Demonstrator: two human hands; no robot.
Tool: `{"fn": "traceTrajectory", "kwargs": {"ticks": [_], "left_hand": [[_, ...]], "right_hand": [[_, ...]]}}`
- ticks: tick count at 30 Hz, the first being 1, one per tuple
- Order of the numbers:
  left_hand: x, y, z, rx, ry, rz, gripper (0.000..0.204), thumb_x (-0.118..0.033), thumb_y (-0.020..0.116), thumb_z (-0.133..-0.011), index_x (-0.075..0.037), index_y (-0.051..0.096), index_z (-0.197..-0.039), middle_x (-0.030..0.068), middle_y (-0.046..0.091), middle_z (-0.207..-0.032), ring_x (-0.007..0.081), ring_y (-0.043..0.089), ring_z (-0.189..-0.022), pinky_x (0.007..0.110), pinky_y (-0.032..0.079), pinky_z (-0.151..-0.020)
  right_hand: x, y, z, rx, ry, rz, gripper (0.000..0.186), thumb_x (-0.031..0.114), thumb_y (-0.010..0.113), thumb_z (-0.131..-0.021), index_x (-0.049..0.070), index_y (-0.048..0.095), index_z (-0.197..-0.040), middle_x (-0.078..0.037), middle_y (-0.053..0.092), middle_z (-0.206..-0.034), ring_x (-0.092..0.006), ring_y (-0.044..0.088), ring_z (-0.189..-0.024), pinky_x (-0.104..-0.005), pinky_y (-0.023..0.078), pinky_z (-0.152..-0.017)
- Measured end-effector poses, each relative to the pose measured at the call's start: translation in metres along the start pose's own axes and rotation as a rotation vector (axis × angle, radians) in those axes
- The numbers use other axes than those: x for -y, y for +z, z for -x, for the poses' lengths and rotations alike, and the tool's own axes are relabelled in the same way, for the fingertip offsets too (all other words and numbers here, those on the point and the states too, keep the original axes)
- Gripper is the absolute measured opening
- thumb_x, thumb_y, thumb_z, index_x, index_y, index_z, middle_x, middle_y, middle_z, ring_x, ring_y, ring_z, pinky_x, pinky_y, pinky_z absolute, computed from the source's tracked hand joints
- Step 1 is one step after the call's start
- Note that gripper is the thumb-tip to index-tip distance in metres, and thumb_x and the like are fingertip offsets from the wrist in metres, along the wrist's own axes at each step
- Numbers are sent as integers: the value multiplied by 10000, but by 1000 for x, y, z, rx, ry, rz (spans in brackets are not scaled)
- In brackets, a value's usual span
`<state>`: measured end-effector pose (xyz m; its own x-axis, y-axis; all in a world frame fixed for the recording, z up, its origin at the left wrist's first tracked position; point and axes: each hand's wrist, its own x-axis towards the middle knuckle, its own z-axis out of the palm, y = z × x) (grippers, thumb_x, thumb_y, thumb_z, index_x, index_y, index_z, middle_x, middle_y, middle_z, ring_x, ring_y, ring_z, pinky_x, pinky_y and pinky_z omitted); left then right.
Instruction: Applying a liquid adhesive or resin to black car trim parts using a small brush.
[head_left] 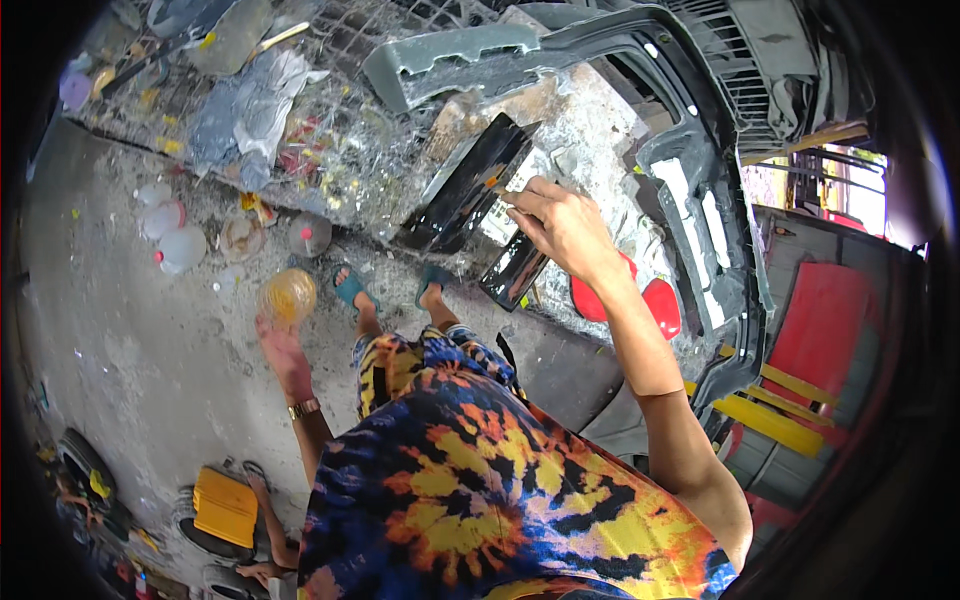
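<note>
In my left hand (283, 352) is a round, see-through plastic container (289, 297) with yellowish contents, held low over the floor. My right hand (563, 228) is closed, its fingertips pinched at the edge of a glossy black panel (466, 185). A small orange spot shows just beyond those fingertips; whether it is part of a held thing I cannot make out. Below the right hand lies a smaller glossy black piece (517, 268). Red glossy parts (660, 305) sit under my right forearm, partly hidden by it.
A large grey-black car bumper (735, 230) curves round the right of the cluttered work surface. Crumpled cloth (270, 95) and a stick-handled tool (278, 40) lie at far left. Several plastic bottles (182, 250) stand on the floor. Another person's arm (272, 515) shows beside a yellow seat (223, 505).
</note>
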<state>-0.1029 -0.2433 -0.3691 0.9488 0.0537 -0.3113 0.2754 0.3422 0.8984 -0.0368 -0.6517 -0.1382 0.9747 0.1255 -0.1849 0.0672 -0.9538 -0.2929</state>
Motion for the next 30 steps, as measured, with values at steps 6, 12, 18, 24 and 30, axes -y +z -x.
{"fn": "traceTrajectory", "kwargs": {"ticks": [6, 12, 18, 24, 30], "left_hand": [[6, -14, 1, -58, -46, 105, 621, -372, 442, -957, -36, 207, -1422, 177, 258, -1481, 337, 303, -1348, 495, 263, -1102], [3, -21, 2, -101, -79, 185, 553, -345, 414, -966, -34, 257, -1396, 172, 346, -1428, 319, 369, -1309, 478, 317, -1074], [-17, -15, 1, -112, -96, 224, 531, -312, 414, -962, -15, 276, -1379, 178, 389, -1392, 299, 402, -1284, 451, 332, -1063], [-19, -17, -6, -124, -73, 230, 511, -314, 439, -950, -16, 315, -1347, 166, 432, -1353, 272, 443, -1247, 426, 342, -1053], [-34, -1, -4, -48, -16, 200, 468, -317, 428, -943, -40, 378, -1317, 150, 446, -1357, 286, 441, -1249, 454, 349, -1038]], "right_hand": [[27, 17, 12, 6, -63, -37, 177, 140, 640, -828, 87, 681, -992, -79, 610, -848, -281, 629, -737, -390, 512, -636], [58, 29, 31, 32, -91, -90, 161, 136, 632, -835, 69, 675, -975, -85, 601, -840, -284, 625, -754, -388, 517, -637], [77, 35, 57, 65, -86, -355, 194, 148, 624, -857, 44, 672, -1014, -115, 588, -817, -304, 603, -737, -369, 485, -645], [85, 64, 88, -36, 94, -527, 189, 163, 606, -871, 43, 680, -997, -106, 618, -808, -289, 601, -676, -372, 474, -624], [75, 98, 105, -159, 210, -550, 189, 139, 626, -852, 36, 680, -1000, -118, 599, -760, -265, 572, -623, -345, 447, -594]]}}
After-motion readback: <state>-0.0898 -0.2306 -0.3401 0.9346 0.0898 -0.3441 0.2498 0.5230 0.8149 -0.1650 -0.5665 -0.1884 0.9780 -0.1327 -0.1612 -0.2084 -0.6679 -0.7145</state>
